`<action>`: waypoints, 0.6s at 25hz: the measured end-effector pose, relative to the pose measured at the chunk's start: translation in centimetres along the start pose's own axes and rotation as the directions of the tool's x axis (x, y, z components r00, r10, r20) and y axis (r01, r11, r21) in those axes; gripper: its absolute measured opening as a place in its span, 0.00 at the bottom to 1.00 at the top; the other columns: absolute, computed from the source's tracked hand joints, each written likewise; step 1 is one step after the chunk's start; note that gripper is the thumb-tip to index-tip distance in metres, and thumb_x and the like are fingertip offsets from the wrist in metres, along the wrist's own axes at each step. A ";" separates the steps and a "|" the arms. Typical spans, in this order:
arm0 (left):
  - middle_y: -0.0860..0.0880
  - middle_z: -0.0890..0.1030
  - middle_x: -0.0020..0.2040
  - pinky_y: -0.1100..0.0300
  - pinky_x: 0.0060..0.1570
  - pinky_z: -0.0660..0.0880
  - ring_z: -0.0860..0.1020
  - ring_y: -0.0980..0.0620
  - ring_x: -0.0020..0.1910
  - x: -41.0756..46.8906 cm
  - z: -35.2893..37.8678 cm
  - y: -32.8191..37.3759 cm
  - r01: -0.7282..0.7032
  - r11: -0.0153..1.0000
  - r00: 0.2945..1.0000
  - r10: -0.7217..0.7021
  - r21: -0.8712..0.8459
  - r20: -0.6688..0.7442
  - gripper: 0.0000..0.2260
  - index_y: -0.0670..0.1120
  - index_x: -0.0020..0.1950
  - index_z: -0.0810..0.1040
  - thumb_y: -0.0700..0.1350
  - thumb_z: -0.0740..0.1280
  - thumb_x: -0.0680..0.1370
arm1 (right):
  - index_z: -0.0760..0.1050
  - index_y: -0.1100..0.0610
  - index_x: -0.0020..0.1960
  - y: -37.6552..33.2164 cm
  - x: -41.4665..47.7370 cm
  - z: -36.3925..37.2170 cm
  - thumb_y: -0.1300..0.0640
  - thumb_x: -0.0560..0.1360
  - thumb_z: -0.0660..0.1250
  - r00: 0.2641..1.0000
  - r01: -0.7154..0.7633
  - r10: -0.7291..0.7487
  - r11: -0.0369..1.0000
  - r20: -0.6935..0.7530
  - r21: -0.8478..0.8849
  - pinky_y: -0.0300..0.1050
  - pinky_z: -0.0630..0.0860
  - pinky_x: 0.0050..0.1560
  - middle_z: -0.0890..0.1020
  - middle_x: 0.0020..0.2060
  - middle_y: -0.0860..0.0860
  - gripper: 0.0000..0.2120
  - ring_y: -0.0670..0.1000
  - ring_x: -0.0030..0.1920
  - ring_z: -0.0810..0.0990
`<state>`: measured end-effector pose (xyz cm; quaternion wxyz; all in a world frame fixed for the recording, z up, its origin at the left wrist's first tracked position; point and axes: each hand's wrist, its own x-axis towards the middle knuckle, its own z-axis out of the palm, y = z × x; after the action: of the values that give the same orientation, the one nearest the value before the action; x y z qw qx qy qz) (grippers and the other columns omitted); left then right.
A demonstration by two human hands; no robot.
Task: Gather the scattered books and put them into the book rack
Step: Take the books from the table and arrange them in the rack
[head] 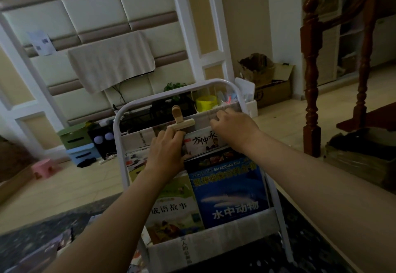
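Note:
A white metal book rack (122, 120) with fabric pockets stands in front of me. Its lower pocket holds a blue book (231, 193) with a whale cover and a green-and-white book (175, 204). A white book with black characters (201, 141) stands in the upper pocket. My left hand (165, 152) grips the left side of that book, just under a wooden clip (180, 118) on the pocket's edge. My right hand (233, 127) has its fingers curled over the upper pocket's fabric rim at the right.
A dark patterned rug (53, 230) lies under the rack, with blurred books at the bottom left. A wooden stair post (310, 79) rises at the right. Cardboard boxes (270, 79), storage bins (79, 144) and a pink stool (44, 168) line the far wall.

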<state>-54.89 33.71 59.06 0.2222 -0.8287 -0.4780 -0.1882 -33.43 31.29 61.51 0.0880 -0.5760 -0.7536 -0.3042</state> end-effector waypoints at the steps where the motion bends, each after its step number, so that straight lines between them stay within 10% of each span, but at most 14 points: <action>1: 0.46 0.71 0.63 0.52 0.54 0.71 0.70 0.46 0.55 -0.2 0.1 0.1 0.000 1.000 1.000 0.000 0.009 -0.002 0.23 0.48 0.63 0.72 0.56 0.71 0.73 | 0.71 0.61 0.63 -0.1 0.0 -0.2 0.67 0.78 0.62 1.000 -0.003 0.003 1.000 0.013 0.008 0.53 0.77 0.48 0.74 0.61 0.60 0.13 0.61 0.61 0.73; 15: 0.45 0.69 0.67 0.48 0.59 0.72 0.71 0.43 0.61 -0.3 -1.6 0.1 0.001 1.000 0.993 -0.003 0.015 0.120 0.24 0.47 0.69 0.69 0.52 0.69 0.76 | 0.73 0.58 0.64 0.3 0.1 -1.6 0.66 0.78 0.63 0.986 -0.036 0.009 0.987 0.165 0.159 0.55 0.76 0.55 0.73 0.62 0.58 0.15 0.59 0.63 0.72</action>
<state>-55.15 32.53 60.23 0.1990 -0.8364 -0.4927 -0.1345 -33.58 30.53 62.91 0.0754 -0.5985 -0.7739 -0.1928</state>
